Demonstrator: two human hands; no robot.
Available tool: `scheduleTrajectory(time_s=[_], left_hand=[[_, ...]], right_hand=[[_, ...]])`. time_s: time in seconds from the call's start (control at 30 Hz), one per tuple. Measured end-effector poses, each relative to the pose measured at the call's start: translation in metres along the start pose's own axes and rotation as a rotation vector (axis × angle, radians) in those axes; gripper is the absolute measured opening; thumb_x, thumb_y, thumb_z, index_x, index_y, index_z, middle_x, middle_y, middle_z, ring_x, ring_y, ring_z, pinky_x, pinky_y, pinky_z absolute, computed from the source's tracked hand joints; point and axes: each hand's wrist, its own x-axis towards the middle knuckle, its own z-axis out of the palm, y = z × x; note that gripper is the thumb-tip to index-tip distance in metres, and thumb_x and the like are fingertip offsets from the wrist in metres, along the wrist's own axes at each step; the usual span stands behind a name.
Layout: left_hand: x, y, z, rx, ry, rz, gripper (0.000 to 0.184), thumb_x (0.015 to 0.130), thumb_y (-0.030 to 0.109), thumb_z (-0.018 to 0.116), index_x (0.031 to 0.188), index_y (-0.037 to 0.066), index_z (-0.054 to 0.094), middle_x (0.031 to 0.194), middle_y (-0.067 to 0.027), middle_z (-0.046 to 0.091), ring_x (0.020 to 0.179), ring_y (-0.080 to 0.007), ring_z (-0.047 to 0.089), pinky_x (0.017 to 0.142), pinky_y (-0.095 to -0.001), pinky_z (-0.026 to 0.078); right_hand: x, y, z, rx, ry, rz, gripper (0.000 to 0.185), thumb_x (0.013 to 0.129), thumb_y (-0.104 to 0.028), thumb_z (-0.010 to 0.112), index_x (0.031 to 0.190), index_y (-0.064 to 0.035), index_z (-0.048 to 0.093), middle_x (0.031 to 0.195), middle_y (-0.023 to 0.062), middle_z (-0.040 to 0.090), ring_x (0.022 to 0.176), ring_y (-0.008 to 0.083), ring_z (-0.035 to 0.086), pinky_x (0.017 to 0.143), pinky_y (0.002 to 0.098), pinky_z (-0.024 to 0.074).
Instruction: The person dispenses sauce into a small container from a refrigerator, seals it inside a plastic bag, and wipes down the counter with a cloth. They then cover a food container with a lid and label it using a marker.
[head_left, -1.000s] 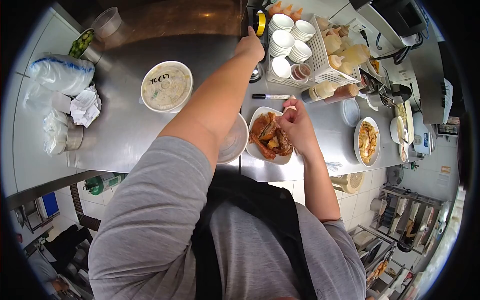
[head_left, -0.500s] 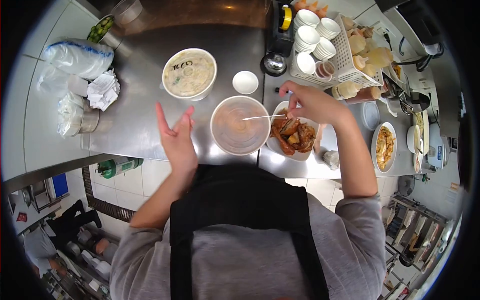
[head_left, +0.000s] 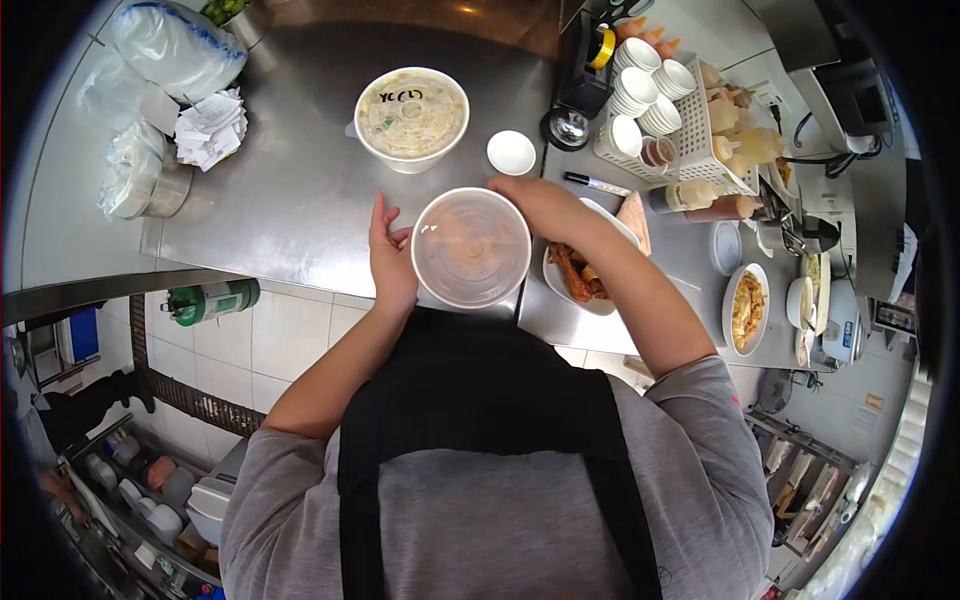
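Observation:
A round takeaway bowl with a translucent lid sits at the counter's front edge, its orange-brown contents blurred through the plastic. My left hand holds its left side, index finger pointing up and other fingers curled against the rim. From the right, my right hand grips the upper right rim; its fingertips are partly hidden. Under my right forearm is a white dish of browned roast poultry pieces, partly covered by the arm. Behind stands another lidded bowl, marked in black, beside a small white dish.
A black marker lies right of the small dish. Farther right are a basket of white cups, sauce bottles and a dish of food. Plastic bags and paper slips are at left.
My right hand has left the poultry dish and come onto the bowl's rim; the thin white strip it pinched no longer shows. My left hand has closed in on the bowl's left side.

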Motion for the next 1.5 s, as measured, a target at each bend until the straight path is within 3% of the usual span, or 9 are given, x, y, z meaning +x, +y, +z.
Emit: scheduleTrajectory(time_s=[0.2, 0.4, 0.57, 0.6, 0.8, 0.9, 1.03, 1.17, 1.5], left_hand=[[-0.004, 0.025, -0.005, -0.154, -0.068, -0.041, 0.055, 0.094, 0.014, 0.049, 0.143, 0.006, 0.025, 0.136, -0.0157, 0.039, 0.115, -0.0177, 0.046, 0.096, -0.0287, 0.040], [-0.012, 0.049, 0.010, -0.215, -0.367, 0.066, 0.046, 0.100, 0.024, 0.036, 0.142, 0.005, 0.029, 0.145, -0.0166, 0.031, 0.133, -0.0248, 0.031, 0.109, -0.0338, 0.025], [-0.002, 0.124, 0.010, 0.871, -0.398, 0.894, 0.056, 0.091, 0.020, 0.052, 0.142, 0.008, 0.031, 0.146, -0.0162, 0.028, 0.136, -0.0308, 0.025, 0.110, -0.0374, 0.024], [-0.001, 0.139, 0.016, 0.937, -0.334, 1.066, 0.052, 0.082, 0.024, 0.061, 0.129, 0.008, 0.046, 0.129, -0.0165, 0.047, 0.122, -0.0318, 0.043, 0.101, -0.0390, 0.035], [-0.003, 0.162, 0.017, 0.904, -0.454, 0.943, 0.025, 0.077, 0.024, 0.065, 0.088, 0.006, 0.052, 0.080, -0.0064, 0.061, 0.077, -0.0289, 0.059, 0.070, -0.0400, 0.043], [-0.015, 0.165, 0.014, 0.939, -0.481, 1.054, 0.022, 0.080, 0.022, 0.064, 0.091, 0.006, 0.053, 0.081, -0.0108, 0.061, 0.078, -0.0297, 0.060, 0.067, -0.0418, 0.044], [0.024, 0.149, -0.028, 1.122, -0.101, 1.018, 0.023, 0.085, 0.024, 0.060, 0.094, 0.004, 0.052, 0.083, -0.0141, 0.061, 0.079, -0.0318, 0.059, 0.065, -0.0426, 0.044], [0.021, 0.095, -0.038, 0.621, -0.320, 0.421, 0.024, 0.091, 0.025, 0.054, 0.095, 0.001, 0.049, 0.079, -0.0181, 0.059, 0.070, -0.0346, 0.058, 0.063, -0.0399, 0.045], [-0.006, 0.050, -0.003, 0.359, -0.355, 0.191, 0.026, 0.087, 0.018, 0.061, 0.090, 0.000, 0.043, 0.067, -0.0084, 0.050, 0.058, -0.0156, 0.048, 0.054, -0.0313, 0.041]], right_hand=[[-0.018, 0.035, -0.054, -0.326, 0.227, 0.465, 0.021, 0.081, -0.015, 0.060, 0.101, -0.0079, 0.059, 0.094, 0.0167, 0.065, 0.090, 0.0324, 0.063, 0.074, 0.0413, 0.0505], [-0.054, 0.082, -0.070, -0.698, 0.056, 0.477, 0.016, 0.081, -0.016, 0.061, 0.094, -0.0083, 0.066, 0.094, 0.0142, 0.066, 0.089, 0.0316, 0.063, 0.072, 0.0410, 0.0520], [-0.082, -0.059, -0.087, -0.348, 0.394, 0.029, 0.016, 0.084, -0.025, 0.061, 0.094, -0.0118, 0.064, 0.087, 0.0128, 0.065, 0.082, 0.0297, 0.063, 0.065, 0.0413, 0.0497], [-0.087, -0.090, -0.088, -0.360, 0.397, -0.066, 0.018, 0.085, -0.026, 0.061, 0.095, -0.0115, 0.064, 0.085, 0.0117, 0.065, 0.079, 0.0265, 0.063, 0.065, 0.0384, 0.0496], [-0.093, -0.141, -0.084, 0.433, 0.618, -0.153, 0.017, 0.087, -0.020, 0.059, 0.096, -0.0061, 0.064, 0.077, 0.0039, 0.061, 0.068, 0.0111, 0.057, 0.059, 0.0281, 0.0464], [-0.082, -0.148, -0.056, 0.752, 0.477, -0.068, 0.018, 0.089, -0.018, 0.051, 0.089, -0.0038, 0.062, 0.075, 0.0007, 0.059, 0.056, 0.0071, 0.050, 0.046, 0.0215, 0.0392], [-0.091, -0.111, -0.059, 1.297, 0.857, -0.631, 0.031, 0.095, -0.033, 0.044, 0.098, -0.0049, 0.056, 0.068, 0.0042, 0.057, 0.042, 0.0044, 0.039, 0.038, 0.0205, 0.0313], [-0.077, -0.112, -0.032, 1.279, 0.663, 0.117, 0.023, 0.093, -0.022, 0.052, 0.110, -0.0070, 0.055, 0.082, 0.0027, 0.062, 0.061, 0.0048, 0.050, 0.054, 0.0184, 0.0394], [-0.034, -0.096, 0.029, 0.754, 0.635, 0.088, 0.023, 0.083, -0.018, 0.065, 0.071, -0.0022, 0.055, 0.061, -0.0003, 0.055, 0.058, 0.0048, 0.046, 0.052, 0.0237, 0.0393]])
